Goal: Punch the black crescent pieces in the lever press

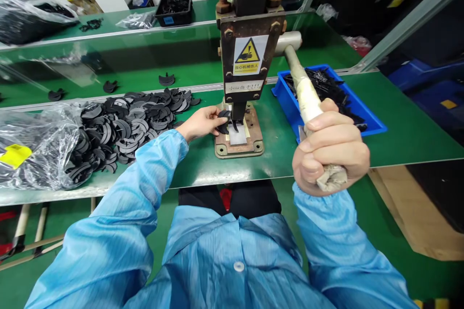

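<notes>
At the base of a hand press [238, 147], my left hand [203, 121] pinches a curved black part [224, 122]. The part lies at the left side of the press's ram [238, 110], over a small metal plate [238, 136]. My right hand [330, 149] is wrapped round the tape-covered lever [306, 91] of the press, near its lower end. The lever slants down from the press head toward me. Just where the part touches the plate is hidden by my fingers and the ram.
A heap of curved black parts [137, 123] spills from a clear plastic bag [39, 145] on the left. Right of the press is a blue bin [366, 115] of black parts. Loose parts [166, 79] and a black box [174, 18] stand further back.
</notes>
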Motion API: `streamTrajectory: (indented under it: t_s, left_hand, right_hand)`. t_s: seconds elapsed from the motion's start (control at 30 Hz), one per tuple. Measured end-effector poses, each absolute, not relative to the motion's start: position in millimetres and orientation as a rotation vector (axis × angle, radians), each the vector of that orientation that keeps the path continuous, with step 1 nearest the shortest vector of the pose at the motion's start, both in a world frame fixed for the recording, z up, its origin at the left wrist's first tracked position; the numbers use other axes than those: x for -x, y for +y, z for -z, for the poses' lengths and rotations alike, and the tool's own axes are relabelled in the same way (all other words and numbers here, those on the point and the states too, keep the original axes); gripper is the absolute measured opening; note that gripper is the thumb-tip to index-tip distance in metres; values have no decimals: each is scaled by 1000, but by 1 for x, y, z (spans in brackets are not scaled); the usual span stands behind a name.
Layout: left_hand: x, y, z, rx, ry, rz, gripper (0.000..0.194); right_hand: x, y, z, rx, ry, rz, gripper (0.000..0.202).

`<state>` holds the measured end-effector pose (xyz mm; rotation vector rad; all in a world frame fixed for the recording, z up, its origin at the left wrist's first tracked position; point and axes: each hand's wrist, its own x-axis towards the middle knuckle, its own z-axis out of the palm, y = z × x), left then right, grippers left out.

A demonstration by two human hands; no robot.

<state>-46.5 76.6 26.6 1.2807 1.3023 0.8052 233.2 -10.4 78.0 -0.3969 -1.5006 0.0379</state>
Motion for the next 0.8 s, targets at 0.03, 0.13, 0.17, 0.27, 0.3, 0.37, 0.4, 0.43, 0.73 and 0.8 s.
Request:
streamTrajectory:
  t_s: [0.03, 0.13, 0.17, 0.27, 0.3, 0.37, 0.4, 0.43, 0.73, 0.8]
  left_hand:
    - [46, 77, -28, -1276, 1303, -784, 32]
    - [46, 78, -31, -1260, 1299, -723, 34]
    - [47, 79, -31, -1258, 1298, -706, 35]
    - [49, 82, -31, -1264, 1290, -661, 37]
    - [49, 83, -30, -1267, 1287, -648, 37]
    - [51, 86, -29, -1268, 1279, -626, 39]
    - [51, 87, -29, -1262, 1275, -616, 40]
    - [51, 89, -29, -1251, 1273, -605, 40]
    - [44, 89, -38, -1029, 1327, -511, 28]
    - [43, 86, -38, -1025, 1313, -534, 28]
  right_hand:
    - [-233, -10, -78, 400, -1498, -40, 38]
    - [-232, -11, -78, 403, -1484, -49, 40]
    - [-232, -11, -77, 407, -1475, -54, 41]
    - [-231, -12, -77, 416, -1477, -69, 41]
    - [-230, -13, -77, 419, -1481, -72, 40]
    - [-230, -13, -77, 416, -1478, -70, 41]
    - [-230, -13, -77, 416, -1475, -70, 41]
    - [-229, -13, -78, 414, -1475, -67, 41]
    - [-227, -11, -76, 423, -1447, -36, 41]
    - [-224, -9, -85, 366, -1399, -39, 34]
